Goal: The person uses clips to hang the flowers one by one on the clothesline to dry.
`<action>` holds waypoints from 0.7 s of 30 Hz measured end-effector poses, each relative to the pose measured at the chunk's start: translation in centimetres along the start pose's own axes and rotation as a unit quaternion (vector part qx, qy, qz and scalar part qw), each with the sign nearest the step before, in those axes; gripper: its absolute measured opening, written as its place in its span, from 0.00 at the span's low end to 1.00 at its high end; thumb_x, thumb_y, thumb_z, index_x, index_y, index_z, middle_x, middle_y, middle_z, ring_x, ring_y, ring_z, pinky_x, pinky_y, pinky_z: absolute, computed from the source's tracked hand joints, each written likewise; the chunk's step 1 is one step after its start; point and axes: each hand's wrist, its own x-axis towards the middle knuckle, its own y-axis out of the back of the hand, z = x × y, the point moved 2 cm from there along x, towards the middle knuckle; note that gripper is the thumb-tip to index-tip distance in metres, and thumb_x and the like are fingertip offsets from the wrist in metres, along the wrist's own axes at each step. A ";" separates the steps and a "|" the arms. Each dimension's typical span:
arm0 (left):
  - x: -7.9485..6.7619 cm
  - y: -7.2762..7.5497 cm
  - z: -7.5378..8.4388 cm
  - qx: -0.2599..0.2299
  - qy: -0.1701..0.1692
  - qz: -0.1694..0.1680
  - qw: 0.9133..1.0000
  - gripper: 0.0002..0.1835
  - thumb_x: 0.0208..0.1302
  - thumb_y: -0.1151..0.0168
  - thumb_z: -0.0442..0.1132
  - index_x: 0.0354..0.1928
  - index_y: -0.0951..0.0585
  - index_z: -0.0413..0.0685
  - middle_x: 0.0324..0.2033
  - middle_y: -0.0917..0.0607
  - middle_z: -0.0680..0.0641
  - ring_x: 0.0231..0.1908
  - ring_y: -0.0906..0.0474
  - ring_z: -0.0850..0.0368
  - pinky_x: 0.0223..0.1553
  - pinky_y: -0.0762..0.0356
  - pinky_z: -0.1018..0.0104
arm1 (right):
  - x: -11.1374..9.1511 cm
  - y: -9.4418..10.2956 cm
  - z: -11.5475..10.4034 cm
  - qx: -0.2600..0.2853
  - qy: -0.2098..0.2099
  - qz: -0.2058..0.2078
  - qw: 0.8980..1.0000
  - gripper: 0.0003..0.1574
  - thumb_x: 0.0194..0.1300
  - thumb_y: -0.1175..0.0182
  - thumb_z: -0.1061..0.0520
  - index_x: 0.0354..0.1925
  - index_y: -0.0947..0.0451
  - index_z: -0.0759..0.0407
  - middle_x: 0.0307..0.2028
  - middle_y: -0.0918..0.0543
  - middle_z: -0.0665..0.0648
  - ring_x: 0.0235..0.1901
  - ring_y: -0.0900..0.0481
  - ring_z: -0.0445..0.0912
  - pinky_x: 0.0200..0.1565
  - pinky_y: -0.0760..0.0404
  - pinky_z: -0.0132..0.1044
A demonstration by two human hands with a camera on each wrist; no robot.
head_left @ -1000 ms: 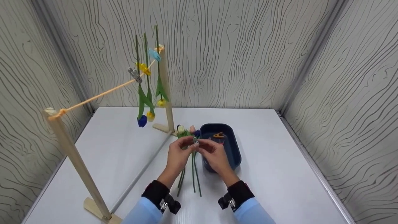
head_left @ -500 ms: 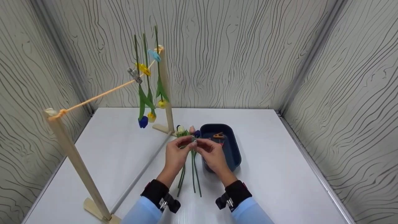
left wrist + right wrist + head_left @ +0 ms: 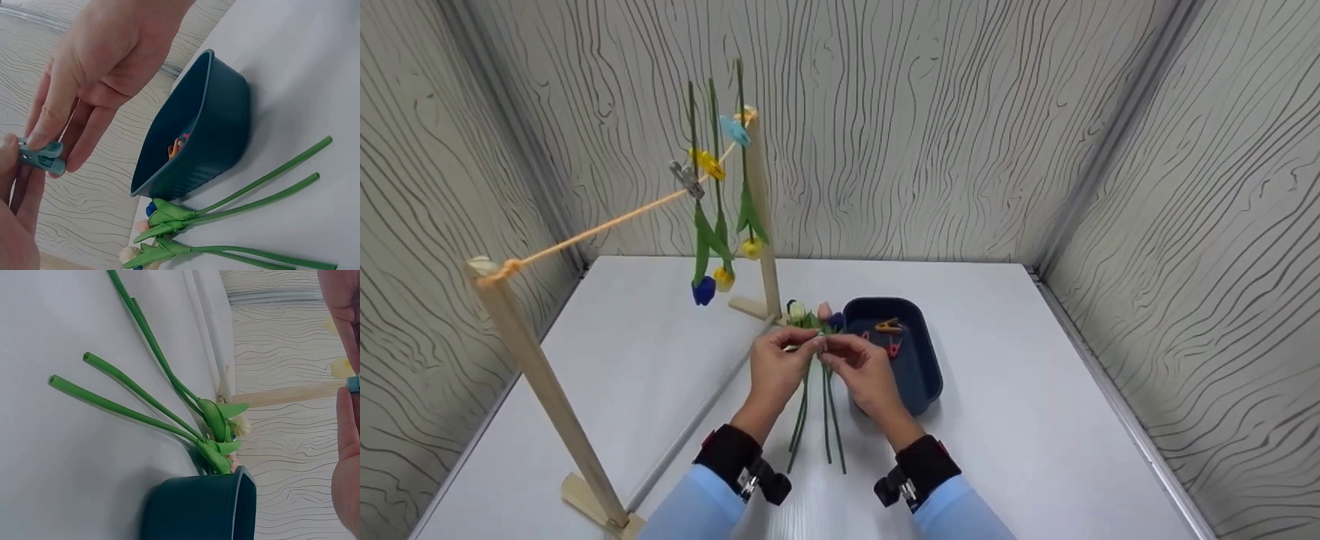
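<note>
Between the fingertips of both hands is a small light teal clothespin [image 3: 42, 156]. My left hand [image 3: 777, 366] pinches it from one side, its thumb on the clip in the left wrist view. From the other side my right hand [image 3: 868, 375] pinches it with thumb and fingers. Both hands are above a bunch of tulips [image 3: 169, 216] with green stems, lying on the table. Their white, pink and blue heads point away from me. Just right of the bunch stands a dark blue bin [image 3: 916, 379] with orange and red clothespins [image 3: 889, 326] in it.
At the left, a wooden stand [image 3: 547, 397] carries an orange cord [image 3: 607, 225]. Three tulips hang head down from it near the far post [image 3: 765, 225], under grey, yellow and light blue clothespins [image 3: 735, 130]. A pale bar [image 3: 697, 416] runs along the table between the posts.
Both hands have shifted slightly left with the teal clothespin between them. More of the red clothespins in the bin shows now.
</note>
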 end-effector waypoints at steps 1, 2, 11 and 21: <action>0.0 0.2 0.0 -0.001 0.003 -0.002 1.000 0.04 0.64 0.23 0.29 0.40 0.07 0.37 0.40 0.06 0.38 0.42 0.11 0.55 0.40 0.14 0.75 | 0.1 0.0 0.1 -0.003 0.000 -0.009 1.000 0.17 0.73 0.29 0.62 0.58 0.12 0.62 0.55 0.08 0.64 0.48 0.11 0.35 0.52 0.12 0.27; 0.1 0.4 0.0 -0.002 0.005 -0.003 1.000 0.04 0.65 0.23 0.29 0.41 0.07 0.37 0.40 0.06 0.38 0.42 0.12 0.55 0.40 0.13 0.75 | 0.2 0.1 0.2 -0.005 0.001 -0.020 1.000 0.17 0.73 0.29 0.61 0.58 0.13 0.62 0.55 0.09 0.65 0.48 0.11 0.35 0.52 0.12 0.28; 1.0 3.1 0.8 -0.010 0.015 0.059 0.998 0.05 0.65 0.23 0.30 0.42 0.07 0.38 0.41 0.06 0.40 0.42 0.11 0.57 0.45 0.11 0.74 | 2.0 1.6 1.5 -0.298 0.064 -0.083 0.949 0.09 0.71 0.29 0.64 0.48 0.09 0.56 0.47 0.07 0.56 0.52 0.09 0.49 0.62 0.11 0.48; 1.1 3.8 0.7 -0.011 -0.002 0.070 0.997 0.04 0.64 0.22 0.29 0.40 0.06 0.40 0.39 0.06 0.39 0.40 0.11 0.58 0.44 0.12 0.76 | 3.5 -2.6 2.7 -0.639 0.217 -0.246 0.696 0.12 0.70 0.28 0.63 0.49 0.08 0.51 0.49 0.08 0.51 0.51 0.11 0.45 0.61 0.12 0.38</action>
